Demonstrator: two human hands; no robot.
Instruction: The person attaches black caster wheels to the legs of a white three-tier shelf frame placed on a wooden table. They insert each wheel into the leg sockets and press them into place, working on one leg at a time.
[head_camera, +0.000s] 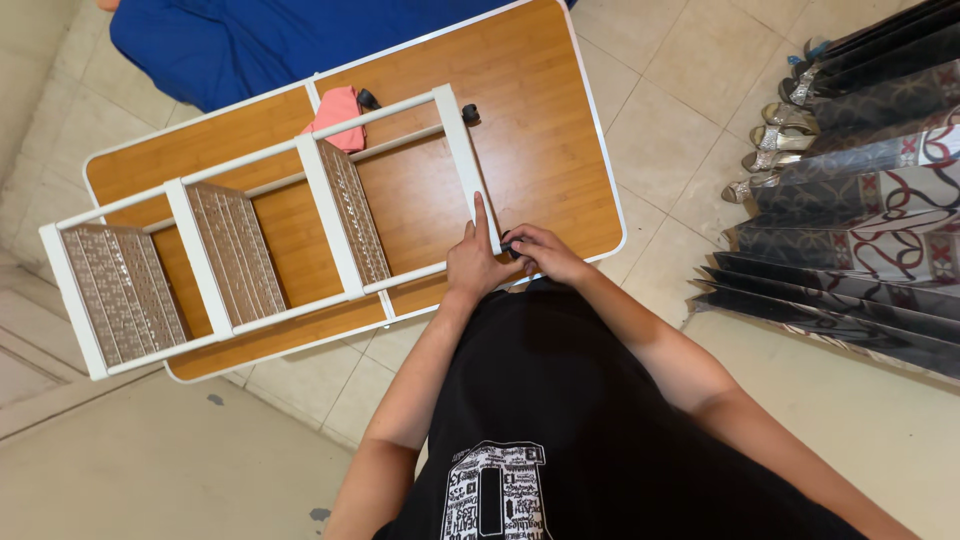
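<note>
A white shelf frame with three patterned grey shelves lies on its side across a wooden folding table. My left hand rests on the frame's near end bar, forefinger stretched along it. My right hand is beside it at the bar's lower corner, fingers pinched on a small black part, perhaps a caster. Another small black caster sits at the bar's far corner.
A pink cloth lies on the table behind the frame. A person in blue is at the far side. Dark patterned curtains and several shoes are on the tiled floor to the right.
</note>
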